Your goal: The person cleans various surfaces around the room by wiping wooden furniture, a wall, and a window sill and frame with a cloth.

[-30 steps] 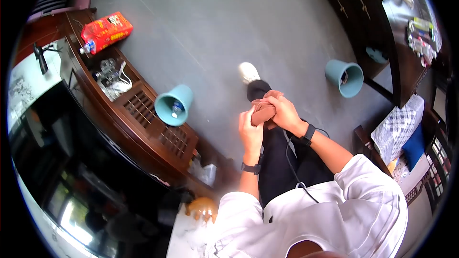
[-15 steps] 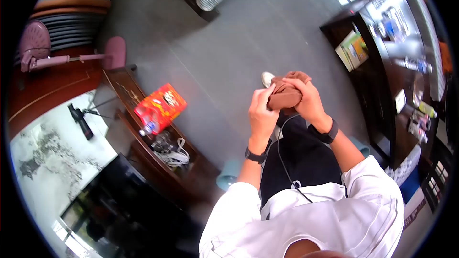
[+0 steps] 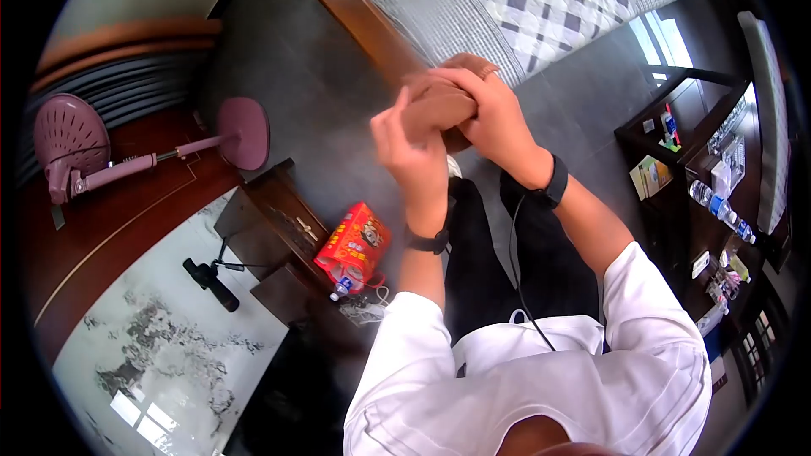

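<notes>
Out in front of my body, both hands are on a soft brown folded cloth (image 3: 441, 111), whose exact kind I cannot make out. My left hand (image 3: 407, 148) grips its left side, with the fingers slightly blurred. Around its right side and top curls my right hand (image 3: 500, 122), the thumb side pressed near the fold. Part of the brown cloth shows beyond the right fingers, and its underside is hidden. A dark band is on each wrist.
A bed with a checked cover (image 3: 549, 0) and wooden frame (image 3: 355, 8) lies ahead. To the left are a pink lamp (image 3: 241, 133), a small tripod (image 3: 211, 283) and a red bag (image 3: 359, 241) with a bottle. A dark table holding bottles (image 3: 722, 209) stands right.
The view has tilted up, bringing more of the bed into sight. My hands and the brown cloth appear higher and further left, and the cloth has turned in my fingers.
</notes>
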`<state>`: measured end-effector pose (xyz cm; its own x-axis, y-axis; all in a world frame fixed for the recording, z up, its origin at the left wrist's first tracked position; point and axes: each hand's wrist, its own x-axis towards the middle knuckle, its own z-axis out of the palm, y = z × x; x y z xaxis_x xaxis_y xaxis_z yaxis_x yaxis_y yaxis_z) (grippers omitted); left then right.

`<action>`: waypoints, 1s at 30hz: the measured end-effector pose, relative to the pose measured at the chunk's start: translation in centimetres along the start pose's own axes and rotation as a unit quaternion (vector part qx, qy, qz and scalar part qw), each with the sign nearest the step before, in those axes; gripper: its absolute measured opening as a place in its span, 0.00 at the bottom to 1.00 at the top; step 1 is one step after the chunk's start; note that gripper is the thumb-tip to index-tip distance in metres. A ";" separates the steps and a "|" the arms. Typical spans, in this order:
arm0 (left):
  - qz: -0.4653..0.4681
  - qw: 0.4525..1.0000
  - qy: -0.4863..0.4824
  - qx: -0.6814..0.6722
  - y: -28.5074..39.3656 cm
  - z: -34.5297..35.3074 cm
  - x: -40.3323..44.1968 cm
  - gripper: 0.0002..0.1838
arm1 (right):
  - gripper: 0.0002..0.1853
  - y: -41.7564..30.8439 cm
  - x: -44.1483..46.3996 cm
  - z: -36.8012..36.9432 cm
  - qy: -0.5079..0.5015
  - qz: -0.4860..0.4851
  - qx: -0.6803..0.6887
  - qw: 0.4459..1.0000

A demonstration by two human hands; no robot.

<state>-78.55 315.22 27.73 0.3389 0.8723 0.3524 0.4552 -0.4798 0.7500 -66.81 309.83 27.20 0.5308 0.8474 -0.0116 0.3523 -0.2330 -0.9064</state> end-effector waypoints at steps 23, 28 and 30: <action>-0.033 0.934 -0.321 -0.154 -9.0 -3.0 18.9 0.13 | 0.19 -10.1 12.7 5.5 0.029 0.156 -0.233 0.960; 0.016 0.913 -0.388 -0.128 -9.1 -3.5 22.2 0.16 | 0.19 -10.9 13.6 6.0 0.051 0.237 -0.213 0.947; 0.029 0.911 -0.394 -0.116 -9.3 -3.1 23.8 0.17 | 0.19 -11.0 15.3 6.5 0.055 0.240 -0.220 0.944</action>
<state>-77.29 340.77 30.92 0.8843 0.4645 -0.0483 0.2634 -0.4105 0.8730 -67.61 328.45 34.25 0.7784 0.5454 -0.3110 0.3240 -0.7732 -0.5451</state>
